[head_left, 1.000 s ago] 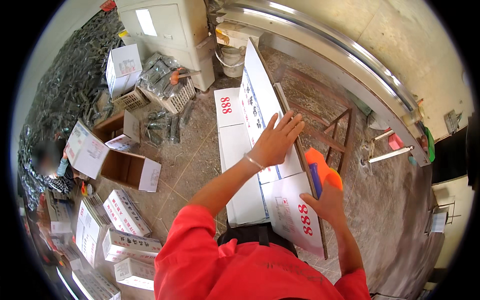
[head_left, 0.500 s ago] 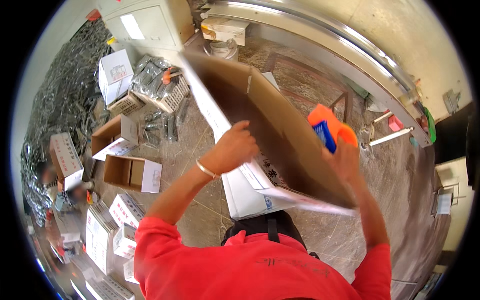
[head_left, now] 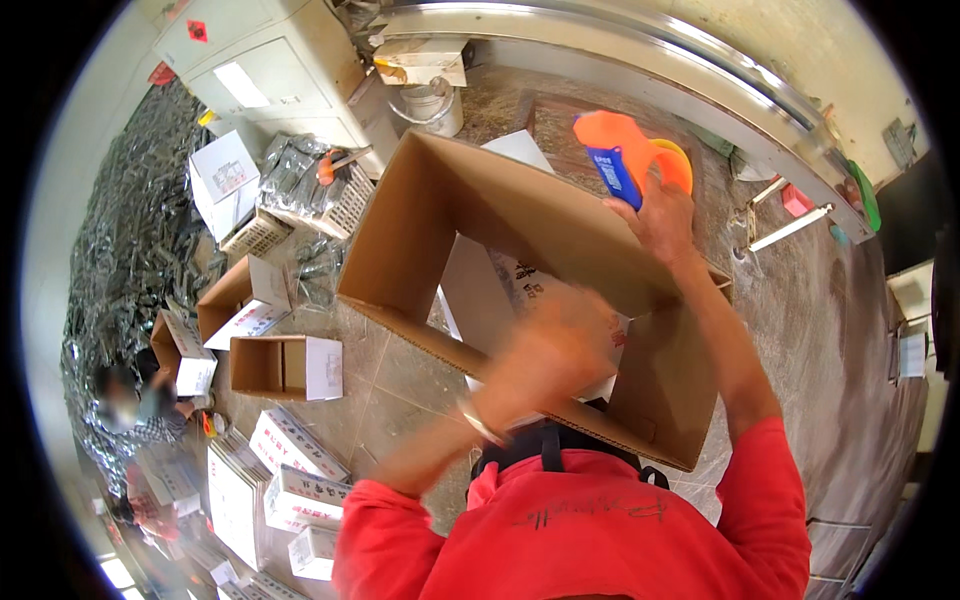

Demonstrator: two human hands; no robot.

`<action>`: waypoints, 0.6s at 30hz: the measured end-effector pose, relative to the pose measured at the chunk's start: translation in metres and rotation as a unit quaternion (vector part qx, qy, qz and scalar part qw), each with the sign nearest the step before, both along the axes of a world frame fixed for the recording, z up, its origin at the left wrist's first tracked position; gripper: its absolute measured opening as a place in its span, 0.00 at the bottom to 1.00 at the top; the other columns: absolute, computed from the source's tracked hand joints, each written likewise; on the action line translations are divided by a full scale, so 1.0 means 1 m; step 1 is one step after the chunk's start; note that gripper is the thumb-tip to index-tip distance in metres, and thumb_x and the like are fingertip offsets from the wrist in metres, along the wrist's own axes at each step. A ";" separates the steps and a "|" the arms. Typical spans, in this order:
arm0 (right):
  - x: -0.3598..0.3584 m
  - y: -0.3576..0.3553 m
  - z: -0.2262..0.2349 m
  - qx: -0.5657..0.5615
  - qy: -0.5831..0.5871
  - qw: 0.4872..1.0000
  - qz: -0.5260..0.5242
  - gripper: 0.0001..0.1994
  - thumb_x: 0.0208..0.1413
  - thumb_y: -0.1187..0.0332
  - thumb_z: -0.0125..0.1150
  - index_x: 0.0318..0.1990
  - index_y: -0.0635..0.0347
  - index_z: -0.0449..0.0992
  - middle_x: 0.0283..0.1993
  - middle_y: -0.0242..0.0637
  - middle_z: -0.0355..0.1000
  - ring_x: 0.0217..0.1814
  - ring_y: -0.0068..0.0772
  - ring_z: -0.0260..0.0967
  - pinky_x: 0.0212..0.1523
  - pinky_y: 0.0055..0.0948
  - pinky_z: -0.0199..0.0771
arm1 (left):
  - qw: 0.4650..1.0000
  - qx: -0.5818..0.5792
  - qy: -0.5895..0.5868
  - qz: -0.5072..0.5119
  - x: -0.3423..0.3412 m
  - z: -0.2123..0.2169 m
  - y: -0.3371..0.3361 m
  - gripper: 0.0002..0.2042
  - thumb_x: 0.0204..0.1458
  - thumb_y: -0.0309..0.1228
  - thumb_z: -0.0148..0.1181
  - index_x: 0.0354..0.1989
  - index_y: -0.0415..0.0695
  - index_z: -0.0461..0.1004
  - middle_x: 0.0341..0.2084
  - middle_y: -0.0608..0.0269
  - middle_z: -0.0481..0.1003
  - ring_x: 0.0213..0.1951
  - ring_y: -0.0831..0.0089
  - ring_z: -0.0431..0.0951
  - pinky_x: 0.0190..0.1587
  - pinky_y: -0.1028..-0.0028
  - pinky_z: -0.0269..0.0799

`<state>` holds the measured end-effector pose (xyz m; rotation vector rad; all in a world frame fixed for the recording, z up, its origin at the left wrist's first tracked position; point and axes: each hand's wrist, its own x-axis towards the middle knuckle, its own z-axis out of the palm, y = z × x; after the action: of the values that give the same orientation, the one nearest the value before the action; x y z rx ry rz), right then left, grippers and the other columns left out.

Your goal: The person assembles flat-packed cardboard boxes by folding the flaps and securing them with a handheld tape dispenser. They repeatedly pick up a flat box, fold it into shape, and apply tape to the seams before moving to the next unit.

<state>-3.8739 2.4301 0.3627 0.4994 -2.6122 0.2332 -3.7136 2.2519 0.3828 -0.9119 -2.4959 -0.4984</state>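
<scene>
In front of me an open brown-lined cardboard box (head_left: 545,205) stands spread into a rectangle. White printed cardboard (head_left: 490,285) and part of the floor show through its open bottom. My left hand (head_left: 565,345) is over the box's near side, smeared by motion, so its fingers cannot be made out. Beyond the far wall of the box, my right hand (head_left: 668,215) is closed around an orange tape dispenser (head_left: 605,132) with a blue label. My right forearm passes over the box's right end.
Two open boxes (head_left: 325,368) and stacked flat cartons (head_left: 235,500) lie on the left. Behind them a crate (head_left: 340,205) holds plastic-wrapped items and an orange-headed hammer (head_left: 328,168). Another person (head_left: 150,405) is at the far left. A bucket (head_left: 440,108) stands near a long metal-edged bench (head_left: 620,75).
The box has gone from a narrow, skewed shape to a wide open rectangle. My left hand has moved right and nearer me; the right hand with the tape dispenser has moved farther away.
</scene>
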 end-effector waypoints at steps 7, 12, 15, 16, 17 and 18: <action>0.093 0.129 -0.023 -0.192 0.079 0.939 -0.275 0.26 0.40 0.54 0.66 0.39 0.70 0.70 0.29 0.43 0.72 0.30 0.41 0.70 0.33 0.35 0.71 | 0.853 -0.058 -0.331 0.400 -0.071 -0.039 -0.248 0.23 0.39 0.34 0.59 0.43 0.34 0.65 0.32 0.41 0.73 0.38 0.47 0.73 0.42 0.59 0.66; 0.192 0.160 -0.052 -0.363 -0.039 0.861 -0.353 0.21 0.39 0.63 0.69 0.37 0.70 0.71 0.29 0.40 0.74 0.28 0.30 0.70 0.31 0.27 0.71 | 0.891 -0.019 -0.395 0.223 -0.071 -0.075 -0.222 0.29 0.42 0.25 0.49 0.57 0.35 0.51 0.30 0.35 0.72 0.39 0.45 0.72 0.42 0.62 0.68; 0.199 0.112 -0.062 -0.364 -0.243 0.878 -0.194 0.26 0.37 0.60 0.69 0.41 0.71 0.69 0.28 0.45 0.72 0.29 0.36 0.72 0.35 0.33 0.71 | 0.772 -0.164 -0.558 0.258 -0.059 -0.072 -0.134 0.41 0.41 0.25 0.49 0.61 0.32 0.30 0.51 0.22 0.53 0.47 0.39 0.67 0.50 0.60 0.64; 0.186 0.101 -0.072 -0.260 -0.270 0.921 -0.102 0.28 0.35 0.60 0.70 0.41 0.70 0.68 0.27 0.45 0.72 0.28 0.39 0.72 0.34 0.33 0.71 | 0.777 -0.309 -0.505 0.214 -0.041 -0.104 -0.135 0.46 0.42 0.33 0.55 0.61 0.33 0.26 0.57 0.23 0.36 0.51 0.35 0.62 0.54 0.60 0.60; 0.175 0.092 -0.083 -0.161 -0.271 0.949 -0.013 0.29 0.33 0.60 0.71 0.42 0.70 0.68 0.26 0.44 0.71 0.27 0.42 0.72 0.33 0.34 0.71 | 0.752 -0.349 -0.523 0.199 -0.049 -0.086 -0.114 0.51 0.40 0.38 0.59 0.61 0.34 0.24 0.57 0.21 0.35 0.54 0.37 0.59 0.55 0.59 0.59; 0.167 0.083 -0.097 -0.045 -0.222 0.972 0.066 0.30 0.30 0.61 0.72 0.41 0.69 0.66 0.23 0.42 0.71 0.26 0.44 0.71 0.30 0.33 0.70 | 0.725 -0.387 -0.538 0.186 -0.056 -0.065 -0.096 0.55 0.39 0.44 0.63 0.60 0.36 0.21 0.56 0.20 0.33 0.56 0.39 0.56 0.56 0.59 0.57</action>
<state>-3.7072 2.5127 0.2654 0.6536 -2.9819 0.5612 -3.7693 2.1557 0.3175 -0.2590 -3.9872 0.3617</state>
